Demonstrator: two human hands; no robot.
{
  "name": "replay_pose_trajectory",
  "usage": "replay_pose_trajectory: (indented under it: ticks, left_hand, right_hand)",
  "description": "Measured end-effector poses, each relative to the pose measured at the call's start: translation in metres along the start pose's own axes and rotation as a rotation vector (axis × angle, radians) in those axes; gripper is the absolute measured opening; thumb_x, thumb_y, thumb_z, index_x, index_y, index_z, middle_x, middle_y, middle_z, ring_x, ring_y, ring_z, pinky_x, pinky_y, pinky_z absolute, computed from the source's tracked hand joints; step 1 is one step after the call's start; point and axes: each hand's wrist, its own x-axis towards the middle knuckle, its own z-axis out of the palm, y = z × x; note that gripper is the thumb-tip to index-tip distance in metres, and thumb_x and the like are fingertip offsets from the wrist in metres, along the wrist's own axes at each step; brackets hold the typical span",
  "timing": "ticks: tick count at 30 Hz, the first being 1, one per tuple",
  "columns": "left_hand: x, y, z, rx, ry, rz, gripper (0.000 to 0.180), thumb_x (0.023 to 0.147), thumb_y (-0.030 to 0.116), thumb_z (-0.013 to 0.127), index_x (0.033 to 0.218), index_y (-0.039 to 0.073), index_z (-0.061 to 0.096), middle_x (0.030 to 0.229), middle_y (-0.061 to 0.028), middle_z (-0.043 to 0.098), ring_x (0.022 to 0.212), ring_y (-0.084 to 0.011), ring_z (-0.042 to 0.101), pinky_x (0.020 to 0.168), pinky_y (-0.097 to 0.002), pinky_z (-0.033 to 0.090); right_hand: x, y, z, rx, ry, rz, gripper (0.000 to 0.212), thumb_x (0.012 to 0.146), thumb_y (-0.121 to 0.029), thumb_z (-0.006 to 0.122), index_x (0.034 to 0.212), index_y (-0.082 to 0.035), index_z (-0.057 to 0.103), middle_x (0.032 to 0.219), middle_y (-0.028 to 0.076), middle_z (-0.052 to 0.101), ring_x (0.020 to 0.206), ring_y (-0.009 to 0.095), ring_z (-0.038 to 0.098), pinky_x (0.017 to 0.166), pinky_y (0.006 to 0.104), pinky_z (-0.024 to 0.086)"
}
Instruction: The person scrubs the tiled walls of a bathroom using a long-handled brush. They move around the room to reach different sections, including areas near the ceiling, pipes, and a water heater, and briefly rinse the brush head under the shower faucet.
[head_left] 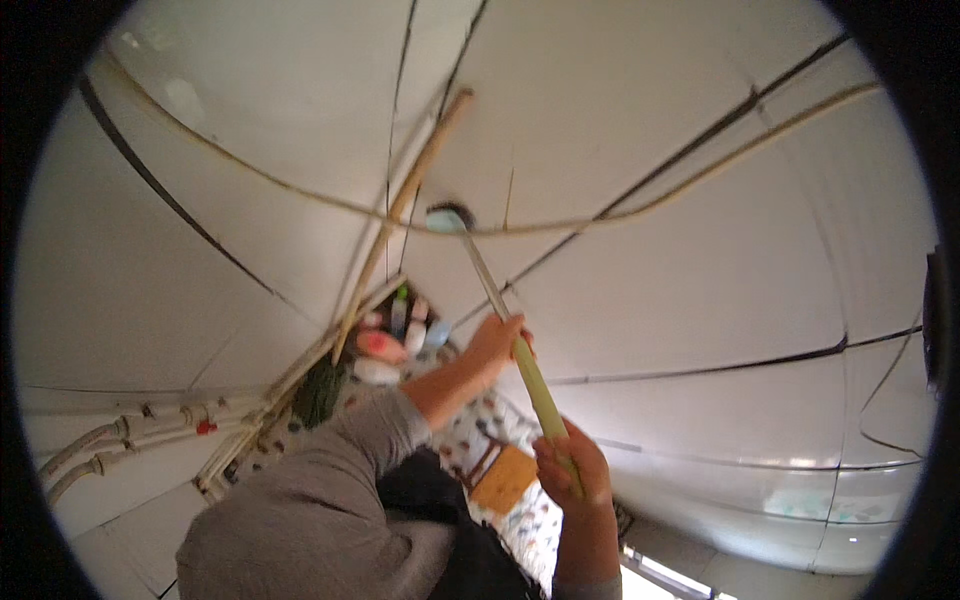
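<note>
Long-handled scrubber point(537, 385) held up at the white tiled wall point(700, 290).
My left grip point(497, 342) is wrapped around the pole partway up, my right grip point(574, 465) around its lower end; the pale blue head point(444, 221) sits at the tan cord point(650, 211), wall contact undetermined. Step in hand, by my judgement: placing or working the head on the tiles. Next move calls for steady two-handed guidance, minding the cord.
</note>
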Motion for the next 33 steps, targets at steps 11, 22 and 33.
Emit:
replay_pose_trajectory:
  ticks: [11,22,33]
  left_hand:
    - [-0.092,0.077,0.079,-0.007,-0.366,0.262,0.018,0.098,0.026,0.042,0.094,0.008,0.039,0.067,-0.0071,0.056,0.052,-0.0192,0.058,0.048,-0.0318,0.047]
    - [-0.152,0.093,0.158,-0.001,-0.594,0.346,0.017,0.098,0.023,0.043,0.096,0.009,0.033,0.070,-0.0086,0.055,0.053,-0.0187,0.058,0.046,-0.0313,0.047]
    - [-0.138,-0.011,0.128,0.336,-0.548,0.274,0.022,0.097,0.025,0.046,0.097,0.008,0.033,0.069,-0.0089,0.059,0.053,-0.0188,0.063,0.037,-0.0256,0.041]
  right_hand:
    - [-0.094,-0.005,0.046,0.215,-0.129,-0.196,0.056,0.087,-0.010,0.049,0.135,0.006,0.025,0.075,0.011,0.045,0.037,0.007,0.035,0.033,0.0179,0.031]
    - [-0.160,0.010,0.051,0.410,-0.335,-0.425,0.067,0.088,-0.010,0.050,0.142,0.006,0.014,0.066,0.009,0.045,0.034,0.007,0.037,0.030,0.0198,0.030]
    - [-0.179,0.087,-0.048,0.648,-0.198,-0.351,0.056,0.092,-0.014,0.046,0.143,-0.012,0.025,0.074,0.006,0.043,0.036,0.004,0.035,0.032,0.0169,0.031]
